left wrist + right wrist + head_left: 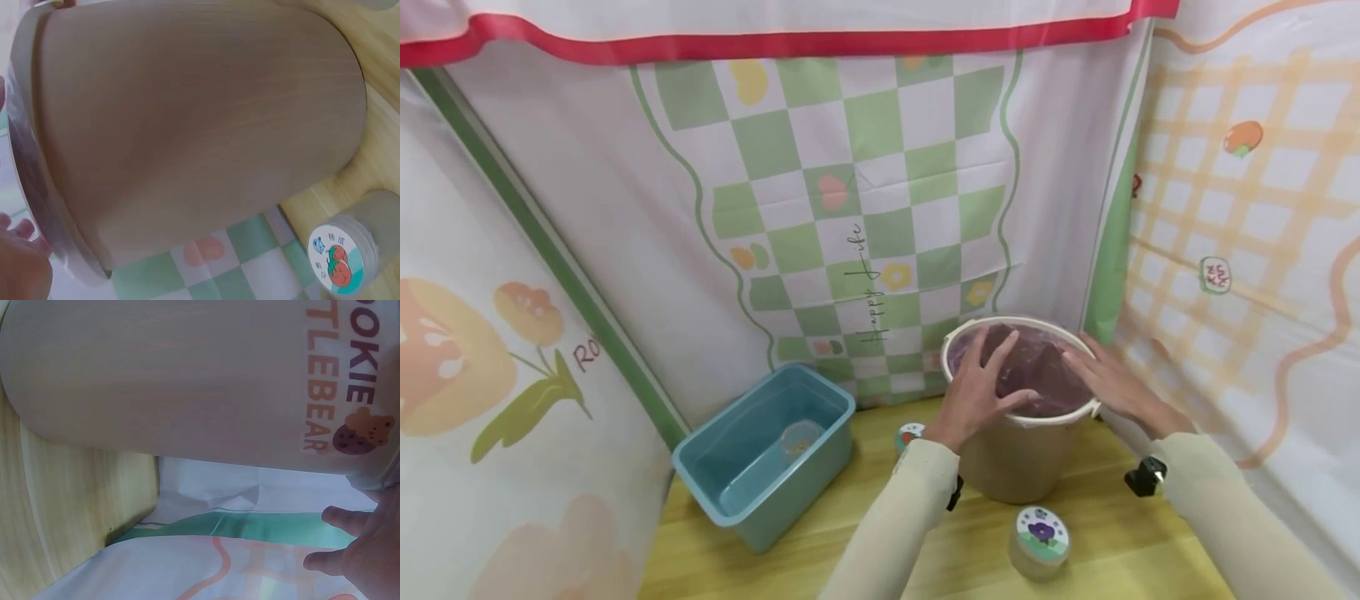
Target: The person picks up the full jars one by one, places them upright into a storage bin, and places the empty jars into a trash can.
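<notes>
A brown trash can (1015, 467) with a cream rim stands at the back right, lined with a thin purplish plastic bag (1045, 375) that is folded over the rim. My left hand (981, 387) is over the left side of its opening, fingers spread and nothing gripped. On the opposite side, my right hand (1116, 383) is at the rim with its fingers extended. The right wrist view shows two of that hand's fingertips (337, 520) beside the can's upper edge. Lettering and a small bear picture mark the can's side in that view.
A blue plastic basin (760, 458) stands to the left with a clear round container (799, 439) inside. One lidded jar (1040, 537) with a purple flower label is in front of the can; another jar (340, 256) stands left of it. Patterned cloth walls (880, 208) surround the wooden tabletop (820, 550).
</notes>
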### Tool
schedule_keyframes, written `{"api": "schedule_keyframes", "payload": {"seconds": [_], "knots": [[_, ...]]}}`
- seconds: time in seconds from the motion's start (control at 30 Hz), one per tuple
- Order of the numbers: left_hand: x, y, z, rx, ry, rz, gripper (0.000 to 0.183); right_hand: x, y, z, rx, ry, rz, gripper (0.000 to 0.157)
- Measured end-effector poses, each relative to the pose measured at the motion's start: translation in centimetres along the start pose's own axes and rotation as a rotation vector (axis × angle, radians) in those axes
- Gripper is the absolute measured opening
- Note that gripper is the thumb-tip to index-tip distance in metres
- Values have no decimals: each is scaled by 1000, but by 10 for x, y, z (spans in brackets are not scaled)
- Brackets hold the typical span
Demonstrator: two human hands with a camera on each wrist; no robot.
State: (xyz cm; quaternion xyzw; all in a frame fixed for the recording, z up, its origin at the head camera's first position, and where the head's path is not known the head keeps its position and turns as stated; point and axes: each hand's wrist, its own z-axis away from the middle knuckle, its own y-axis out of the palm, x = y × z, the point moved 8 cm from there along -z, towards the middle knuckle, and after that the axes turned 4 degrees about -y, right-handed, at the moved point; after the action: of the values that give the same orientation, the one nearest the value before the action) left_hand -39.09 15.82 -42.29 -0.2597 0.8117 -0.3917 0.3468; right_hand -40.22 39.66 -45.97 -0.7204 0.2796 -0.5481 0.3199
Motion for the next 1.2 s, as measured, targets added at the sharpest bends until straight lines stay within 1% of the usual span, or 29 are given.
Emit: {"api": "schedule_keyframes", "payload": {"seconds": [0.13,0.2,0.3,0.4,0.47,0.53,0.6,0.8,0.9,1.1,1.2], "knots": [[7,-8,1,-58,47,-28,95,2,-1,0,8,-11,23,69],[13,-11,1,-71,43,-27,88,2,-1,0,9,-13,29,69],[27,-11,3,-43,-1,14,80,0,-1,0,4,-15,36,70],[43,-11,10,-19,-64,67,74,-1,-2,0,-2,-15,41,73],[54,-12,15,-19,-95,98,72,-1,-2,0,-2,-9,37,75],[64,-12,20,-35,-119,116,70,-1,-2,1,1,-2,32,77],[74,-10,25,-37,-146,134,69,-1,-2,1,5,6,29,77],[101,-3,41,-12,-226,182,66,-1,0,3,11,7,27,75],[111,1,48,-11,-247,185,65,0,1,3,6,3,25,74],[133,10,60,-34,-303,142,65,1,1,3,0,-3,17,73],[143,18,66,-12,-335,120,67,0,2,2,-6,-7,18,71]]}}
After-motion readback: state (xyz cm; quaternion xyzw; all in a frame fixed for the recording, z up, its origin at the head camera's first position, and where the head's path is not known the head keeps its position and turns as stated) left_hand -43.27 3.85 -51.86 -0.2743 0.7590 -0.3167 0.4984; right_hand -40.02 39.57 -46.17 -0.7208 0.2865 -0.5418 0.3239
